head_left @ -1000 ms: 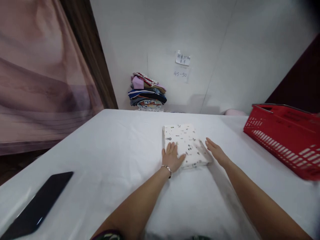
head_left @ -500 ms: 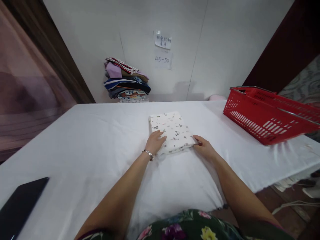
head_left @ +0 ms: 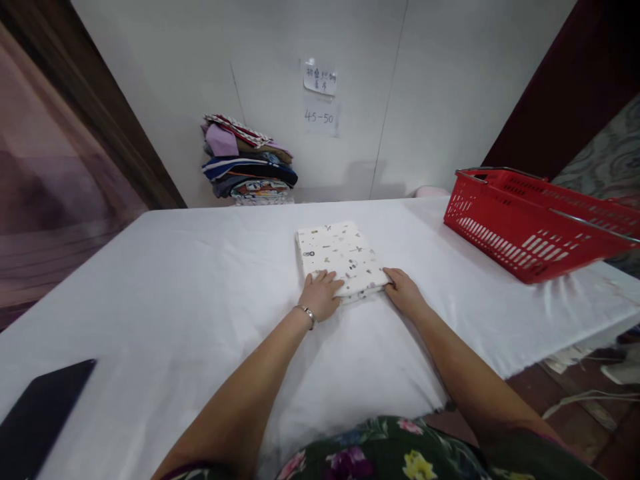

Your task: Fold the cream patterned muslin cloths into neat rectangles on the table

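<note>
A folded white cloth (head_left: 337, 253) with small printed figures lies flat on the white-covered table (head_left: 200, 280). On its near left corner rests my left hand (head_left: 321, 293), fingers spread and pressing lightly on the top; a silver bracelet (head_left: 307, 315) circles that wrist. My right hand (head_left: 401, 290) is at the near right corner, thumb and fingers closed on the cloth's edge. The tips of the right fingers are partly hidden.
A red plastic basket (head_left: 505, 227) with metal handles stands at the table's right. Behind the far edge is a stack of folded fabrics (head_left: 250, 163) by the wall. A dark flat object (head_left: 47, 410) lies at the near left. Two paper signs (head_left: 320, 100) hang on the wall.
My left hand has slid right and nearer along the cloth's front edge. The right hand stays at the right corner. The view has shifted slightly.
</note>
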### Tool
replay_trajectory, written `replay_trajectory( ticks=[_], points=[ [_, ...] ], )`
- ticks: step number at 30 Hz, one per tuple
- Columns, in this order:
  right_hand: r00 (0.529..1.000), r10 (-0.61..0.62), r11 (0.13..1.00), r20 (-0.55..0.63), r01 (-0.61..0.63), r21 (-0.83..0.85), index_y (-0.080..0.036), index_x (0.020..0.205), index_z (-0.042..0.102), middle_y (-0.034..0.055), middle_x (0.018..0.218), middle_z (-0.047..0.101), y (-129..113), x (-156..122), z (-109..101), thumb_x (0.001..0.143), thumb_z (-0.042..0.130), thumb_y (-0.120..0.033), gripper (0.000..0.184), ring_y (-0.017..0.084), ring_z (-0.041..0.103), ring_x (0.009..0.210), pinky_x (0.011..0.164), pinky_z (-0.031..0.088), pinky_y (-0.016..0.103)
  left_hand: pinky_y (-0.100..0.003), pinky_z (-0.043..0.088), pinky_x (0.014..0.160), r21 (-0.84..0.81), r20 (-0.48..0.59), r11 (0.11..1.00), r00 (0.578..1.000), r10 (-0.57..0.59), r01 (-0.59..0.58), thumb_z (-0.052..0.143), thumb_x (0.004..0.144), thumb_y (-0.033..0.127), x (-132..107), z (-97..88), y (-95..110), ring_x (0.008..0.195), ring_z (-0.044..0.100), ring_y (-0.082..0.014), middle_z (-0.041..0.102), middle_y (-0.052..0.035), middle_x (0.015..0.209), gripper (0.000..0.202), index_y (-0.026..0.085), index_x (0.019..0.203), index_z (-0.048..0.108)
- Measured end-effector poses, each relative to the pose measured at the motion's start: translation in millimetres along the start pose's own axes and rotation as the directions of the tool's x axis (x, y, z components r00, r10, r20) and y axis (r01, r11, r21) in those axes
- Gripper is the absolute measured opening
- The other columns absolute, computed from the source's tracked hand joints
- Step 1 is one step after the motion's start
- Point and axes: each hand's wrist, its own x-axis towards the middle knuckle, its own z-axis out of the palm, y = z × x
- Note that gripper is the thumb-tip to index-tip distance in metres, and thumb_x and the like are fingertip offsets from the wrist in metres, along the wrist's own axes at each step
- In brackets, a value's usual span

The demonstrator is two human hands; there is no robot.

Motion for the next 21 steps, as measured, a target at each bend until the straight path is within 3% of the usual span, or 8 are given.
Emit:
replay_trajectory(
  ticks=[4,11,15,21],
  points=[
    [0.996,0.074,0.982,0.051,-0.064,-0.180,-0.020,0.125,0.048,0.0077,0.106,0.059,-2,0,-2,0.083,0.039,-0.027,0.043,0.022,0.053,0.098,0.082,0.041,0.031,-0.053,0.013,0.107,0.010,0.014,1.000,1.000,0.005,-0.005,0.041,0.078,0.026,-1,2.6,1,0.135,0.019,-0.0255,0.032,-0.0039,0.144,0.051,0.027,0.129,0.043],
    [0.997,0.075,0.980,0.034,-0.067,-0.189,-0.020,0.122,0.050,0.0064,0.112,0.059,2,0,-1,0.082,0.036,-0.022,0.043,0.021,0.054,0.100,0.083,0.041,0.029,-0.054,0.005,0.108,0.006,0.083,1.000,0.997,-0.001,0.001,0.043,0.072,0.024,-3,4.6,4,0.137,0.010,-0.0249,0.020,-0.0046,0.149,0.064,0.025,0.135,0.034],
    [0.997,0.073,0.980,0.025,-0.067,-0.186,-0.018,0.126,0.047,0.0086,0.116,0.058,4,-1,3,0.082,0.038,-0.030,0.047,0.024,0.053,0.105,0.086,0.041,0.032,-0.053,0.005,0.108,-0.028,0.105,1.000,0.994,0.011,-0.008,0.046,0.070,0.024,-4,1.5,4,0.137,0.009,-0.0240,0.020,-0.0042,0.149,0.067,0.027,0.136,0.032],
    [0.998,0.055,0.993,0.015,-0.053,-0.105,-0.017,0.125,0.048,0.0097,0.118,0.057,18,3,13,0.081,0.036,-0.031,0.048,0.025,0.052,0.109,0.089,0.042,0.036,-0.050,0.008,0.108,-0.141,0.050,0.990,0.998,0.024,-0.017,0.044,0.075,0.056,-7,-3.4,-2,0.136,0.016,-0.0235,0.029,-0.0027,0.145,0.059,0.031,0.128,0.041]
  ],
)
